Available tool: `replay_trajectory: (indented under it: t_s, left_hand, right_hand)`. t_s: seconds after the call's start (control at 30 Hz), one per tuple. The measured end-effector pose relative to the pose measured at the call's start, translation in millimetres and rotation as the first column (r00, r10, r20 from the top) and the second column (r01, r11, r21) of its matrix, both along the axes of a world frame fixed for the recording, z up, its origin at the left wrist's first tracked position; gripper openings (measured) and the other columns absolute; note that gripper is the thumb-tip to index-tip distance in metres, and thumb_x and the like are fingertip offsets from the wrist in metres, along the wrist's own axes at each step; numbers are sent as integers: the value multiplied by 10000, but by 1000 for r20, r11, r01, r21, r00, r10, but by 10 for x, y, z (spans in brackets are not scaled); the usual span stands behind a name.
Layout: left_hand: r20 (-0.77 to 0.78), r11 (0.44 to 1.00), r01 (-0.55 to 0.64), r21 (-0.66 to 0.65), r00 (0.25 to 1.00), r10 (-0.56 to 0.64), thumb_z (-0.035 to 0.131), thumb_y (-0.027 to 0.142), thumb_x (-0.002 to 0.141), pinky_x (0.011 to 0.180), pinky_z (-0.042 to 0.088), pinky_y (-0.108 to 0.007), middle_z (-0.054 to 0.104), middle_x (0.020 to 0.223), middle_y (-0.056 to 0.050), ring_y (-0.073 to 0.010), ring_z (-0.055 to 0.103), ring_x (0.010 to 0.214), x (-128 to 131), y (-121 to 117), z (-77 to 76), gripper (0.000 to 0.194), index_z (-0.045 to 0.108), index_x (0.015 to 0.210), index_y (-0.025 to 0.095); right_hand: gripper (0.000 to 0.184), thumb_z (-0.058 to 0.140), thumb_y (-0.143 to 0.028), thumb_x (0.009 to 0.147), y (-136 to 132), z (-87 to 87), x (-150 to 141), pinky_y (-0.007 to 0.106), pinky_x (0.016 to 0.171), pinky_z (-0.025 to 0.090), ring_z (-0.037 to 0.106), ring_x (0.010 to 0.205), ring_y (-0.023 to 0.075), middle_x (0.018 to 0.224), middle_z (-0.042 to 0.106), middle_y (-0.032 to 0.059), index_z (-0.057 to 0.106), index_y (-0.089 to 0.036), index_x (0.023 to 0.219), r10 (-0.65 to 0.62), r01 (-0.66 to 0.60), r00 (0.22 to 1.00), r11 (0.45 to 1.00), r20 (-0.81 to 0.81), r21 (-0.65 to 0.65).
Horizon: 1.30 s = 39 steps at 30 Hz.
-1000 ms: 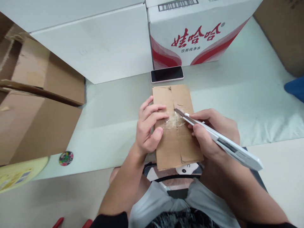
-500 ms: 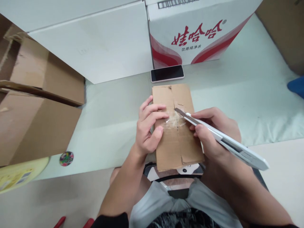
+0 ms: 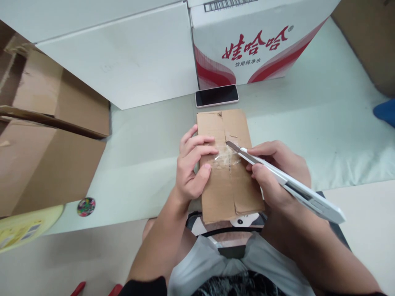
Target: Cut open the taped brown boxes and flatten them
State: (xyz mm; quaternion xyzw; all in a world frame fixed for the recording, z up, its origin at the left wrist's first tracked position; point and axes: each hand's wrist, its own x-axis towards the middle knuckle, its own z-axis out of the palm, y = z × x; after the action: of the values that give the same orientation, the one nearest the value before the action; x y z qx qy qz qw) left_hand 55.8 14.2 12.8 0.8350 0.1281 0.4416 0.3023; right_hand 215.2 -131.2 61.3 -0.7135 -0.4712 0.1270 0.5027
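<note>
A small flat cardboard box [image 3: 217,189] lies at the table's near edge, its long seam running away from me. Clear tape [image 3: 224,158] crosses the middle of that seam. My left hand [image 3: 194,164] grips the box along its left side, thumb and fingertips pressing on the top face. In my right hand [image 3: 274,172] is a white utility knife [image 3: 296,187], held pen-like with its handle end pointing down to the right. Its blade is extended, and the tip meets the seam just beyond the tape.
A phone [image 3: 217,95] lies just past the box, before a white and red carton [image 3: 247,45] and a plain white carton [image 3: 123,61]. Brown cartons [image 3: 61,164] stand on the left, near a round colourful disc [image 3: 86,206]. Something blue [image 3: 384,113] shows at the right.
Almost nothing differs. The knife's handle end has dipped slightly, while the blade tip stays at the same spot on the seam. My left hand keeps its hold.
</note>
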Motion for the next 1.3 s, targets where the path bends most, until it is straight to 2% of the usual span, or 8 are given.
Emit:
replay_trajectory:
  t_s: [0.17,0.9,1.13,1.3]
  left_hand:
    - [11,1000,9,-8,1000,-8,484,312,986,1289,412,-586,721,1214,-67,-260,683,1216,4,0,-1,232,677,1101,254]
    - [-30,1000,4,-12,1000,-5,485,322,979,1269,411,-661,721,1224,-65,-301,690,1230,-15,11,9,237,679,1110,283]
    - [-29,1000,-1,-8,1000,1,486,327,988,1276,423,-630,729,1211,-55,-277,690,1228,-17,8,20,225,675,1101,282]
    - [-40,1000,-3,-5,999,3,484,326,989,1274,421,-642,729,1223,-62,-296,675,1280,-24,7,28,228,675,1103,275]
  right_hand:
    - [96,633,-241,845,2,-14,-5,285,551,521,699,604,159,731,755,-18,696,-240,917,1,-1,1000,1000,2,9]
    - [93,627,-275,868,1,-58,6,312,566,526,689,636,173,772,751,5,683,-248,936,20,-20,1000,1000,-20,11]
    - [118,640,-270,863,-18,-73,6,306,563,513,678,651,172,809,753,6,697,-251,965,5,-5,999,1000,-33,-3]
    - [123,625,-240,839,4,-29,-5,297,551,514,656,612,160,746,723,-10,687,-248,945,10,-11,999,1000,-45,-1]
